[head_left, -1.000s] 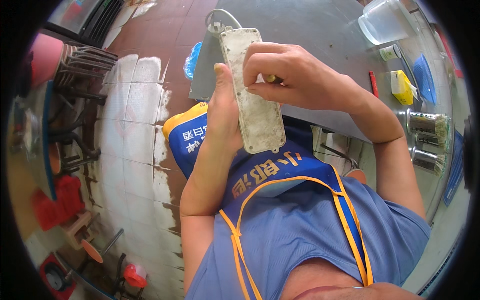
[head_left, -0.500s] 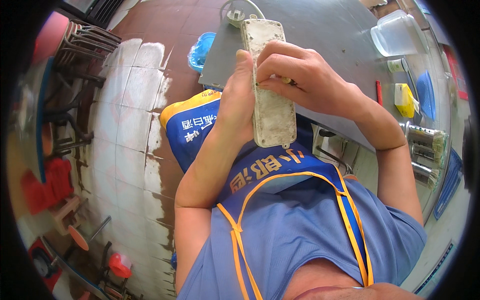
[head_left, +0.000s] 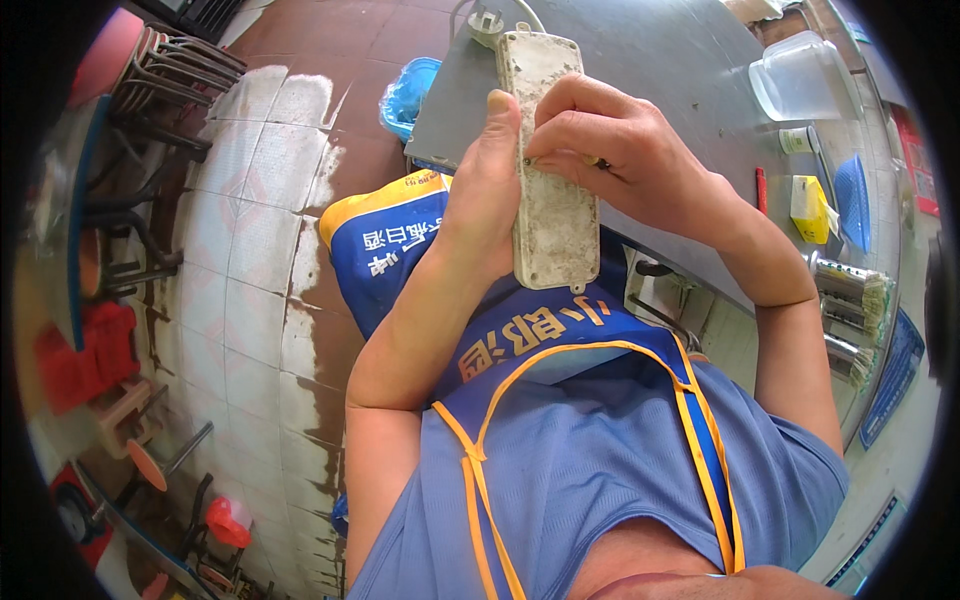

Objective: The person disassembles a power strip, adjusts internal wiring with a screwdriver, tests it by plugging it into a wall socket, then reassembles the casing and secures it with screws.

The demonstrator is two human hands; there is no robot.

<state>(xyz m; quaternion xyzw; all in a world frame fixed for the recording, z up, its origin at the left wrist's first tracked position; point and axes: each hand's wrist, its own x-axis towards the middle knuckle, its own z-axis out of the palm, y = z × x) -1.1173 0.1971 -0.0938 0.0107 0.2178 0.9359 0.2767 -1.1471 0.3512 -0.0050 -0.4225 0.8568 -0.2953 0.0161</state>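
Grimy white plastic: we hold a long power strip (head_left: 552,180) upright in front of our chest, its back side facing us, above the near edge of a grey metal counter (head_left: 660,60). Our left hand (head_left: 480,205) cradles the strip's left edge, fingers wrapped behind it and thumb along the side. Our right hand (head_left: 620,160) has its fingers pinched together on a small yellowish tool (head_left: 593,161), hardly visible, pressed against the strip's back. We judge the strip light, stiff and rigid, dusty rather than slippery, best gripped by its long edges around the middle. A clear plastic tub (head_left: 800,75) stands well apart on the counter.
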